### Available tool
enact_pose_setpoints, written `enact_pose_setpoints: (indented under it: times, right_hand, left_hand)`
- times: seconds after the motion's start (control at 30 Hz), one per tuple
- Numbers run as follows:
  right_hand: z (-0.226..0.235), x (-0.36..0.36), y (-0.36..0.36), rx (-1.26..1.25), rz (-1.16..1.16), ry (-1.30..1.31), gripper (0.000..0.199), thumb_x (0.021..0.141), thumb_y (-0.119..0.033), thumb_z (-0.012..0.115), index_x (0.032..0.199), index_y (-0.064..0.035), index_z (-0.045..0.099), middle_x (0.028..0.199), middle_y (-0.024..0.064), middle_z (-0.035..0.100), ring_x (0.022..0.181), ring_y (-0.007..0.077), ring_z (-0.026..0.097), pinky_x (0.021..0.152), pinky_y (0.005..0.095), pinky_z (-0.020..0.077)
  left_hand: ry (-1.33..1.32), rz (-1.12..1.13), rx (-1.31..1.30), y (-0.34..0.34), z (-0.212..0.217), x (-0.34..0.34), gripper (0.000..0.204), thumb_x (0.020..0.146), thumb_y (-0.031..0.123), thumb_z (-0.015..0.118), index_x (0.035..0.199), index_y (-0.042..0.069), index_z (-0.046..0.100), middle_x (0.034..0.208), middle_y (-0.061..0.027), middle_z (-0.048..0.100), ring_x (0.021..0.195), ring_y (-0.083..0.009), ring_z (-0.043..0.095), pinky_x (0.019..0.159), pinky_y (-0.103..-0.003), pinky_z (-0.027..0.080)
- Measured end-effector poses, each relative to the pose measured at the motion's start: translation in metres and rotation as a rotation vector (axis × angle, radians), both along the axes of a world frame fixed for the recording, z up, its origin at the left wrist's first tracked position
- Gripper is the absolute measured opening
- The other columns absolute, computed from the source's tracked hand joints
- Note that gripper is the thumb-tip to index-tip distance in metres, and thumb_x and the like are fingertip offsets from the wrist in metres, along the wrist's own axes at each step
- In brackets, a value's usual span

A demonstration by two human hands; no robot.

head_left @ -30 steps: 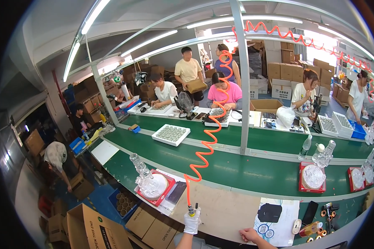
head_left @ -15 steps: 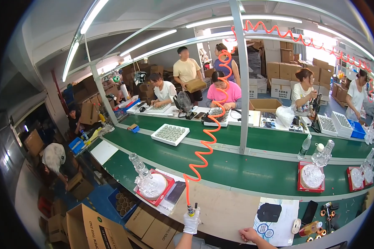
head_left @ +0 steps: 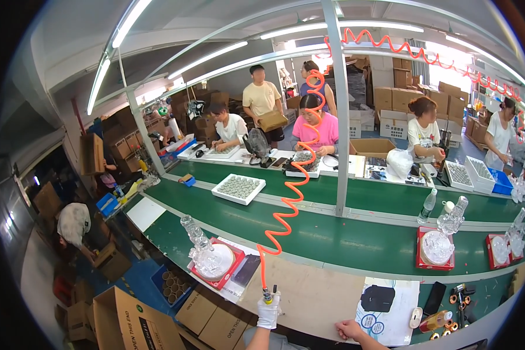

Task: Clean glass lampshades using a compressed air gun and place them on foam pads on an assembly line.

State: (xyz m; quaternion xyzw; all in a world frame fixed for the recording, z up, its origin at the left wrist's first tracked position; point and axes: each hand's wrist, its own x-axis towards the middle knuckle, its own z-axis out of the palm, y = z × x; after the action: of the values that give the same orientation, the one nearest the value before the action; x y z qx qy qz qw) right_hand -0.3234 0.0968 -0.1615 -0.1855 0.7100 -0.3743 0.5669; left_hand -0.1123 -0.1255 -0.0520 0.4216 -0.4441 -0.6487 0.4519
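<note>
My left hand (head_left: pixel 268 315), in a white glove, is closed around an air blow gun (head_left: pixel 267 296) at the near edge of the bench. An orange coiled hose (head_left: pixel 281 227) rises from the gun to the overhead frame. My bare right hand (head_left: pixel 349 330) rests with curled fingers on the tan board (head_left: pixel 315 291), and nothing shows in it. Right beside it lies a printed sheet (head_left: pixel 399 321) with a flat black piece (head_left: pixel 378 298) on top. Left of the gloved hand, a red box (head_left: pixel 234 269) bears a clear plastic-wrapped round part (head_left: pixel 214 261).
A green conveyor (head_left: pixel 356 248) runs across, carrying a white tray (head_left: pixel 239 189) of small parts and more red boxes (head_left: pixel 435 248). A phone (head_left: pixel 434 298), a bottle (head_left: pixel 436 321) and copper-coloured fittings lie at right. Cartons (head_left: pixel 134 321) stand at lower left. A metal post (head_left: pixel 337 116) rises mid-bench; co-workers sit beyond.
My hands and the blow gun have stayed in place. Across the conveyor, the seated person at right has turned and lowered a hand. At far left, a person has raised a carton.
</note>
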Motion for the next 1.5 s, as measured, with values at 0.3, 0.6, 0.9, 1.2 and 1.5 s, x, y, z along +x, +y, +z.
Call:
enact_pose_setpoints:
  times: [0.3,0.6,0.9,1.2,1.5]
  right_hand:
    - [-0.007,-0.002,-0.001,-0.003,-0.017,-0.03,0.031,0.091,-0.027,0.06,0.073,-0.002,0.058,0.057,0.0028,0.055,0.044,0.0114,0.05,0.043,0.0266,0.0401]
    - [0.004,-0.001,-0.002,0.009,-0.009,-0.03,0.03,0.091,-0.026,0.061,0.073,-0.0021,0.059,0.057,0.003,0.056,0.044,0.0115,0.05,0.043,0.0263,0.0402]
    - [0.008,0.005,0.0,-0.026,-0.004,0.088,0.033,0.093,-0.035,0.057,0.074,-0.0085,0.059,0.054,0.0028,0.053,0.043,0.0136,0.05,0.039,0.0289,0.0399]
    - [0.01,0.004,-0.004,-0.081,-0.022,0.061,0.033,0.092,-0.032,0.058,0.071,-0.0075,0.059,0.055,0.0022,0.054,0.044,0.0123,0.05,0.041,0.0283,0.0402]
    - [0.03,-0.005,-0.003,-0.082,0.047,0.041,0.032,0.089,-0.029,0.061,0.067,-0.0067,0.062,0.056,0.0023,0.056,0.047,0.0105,0.052,0.044,0.0269,0.0417]
  left_hand:
    - [-0.019,0.006,-0.027,-0.002,-0.001,-0.004,0.022,0.089,0.015,0.066,0.075,0.008,0.051,0.044,0.001,0.043,0.03,-0.0093,0.04,0.03,-0.026,0.033]
    - [0.009,0.001,0.021,0.001,0.003,-0.001,0.022,0.085,0.021,0.072,0.075,0.008,0.057,0.053,0.0027,0.05,0.036,-0.0069,0.044,0.034,-0.024,0.033]
    - [-0.03,0.017,0.024,-0.003,0.005,-0.006,0.023,0.088,0.016,0.067,0.073,0.008,0.052,0.044,0.0012,0.044,0.03,-0.0093,0.04,0.031,-0.026,0.032]
    - [0.006,0.006,0.033,-0.007,0.0,-0.005,0.023,0.086,0.02,0.071,0.073,0.007,0.057,0.048,0.0021,0.047,0.034,-0.0082,0.044,0.033,-0.024,0.032]
    - [-0.072,0.032,-0.051,-0.005,0.002,-0.009,0.025,0.09,0.015,0.065,0.072,0.005,0.05,0.041,0.0001,0.041,0.027,-0.0101,0.038,0.029,-0.026,0.031]
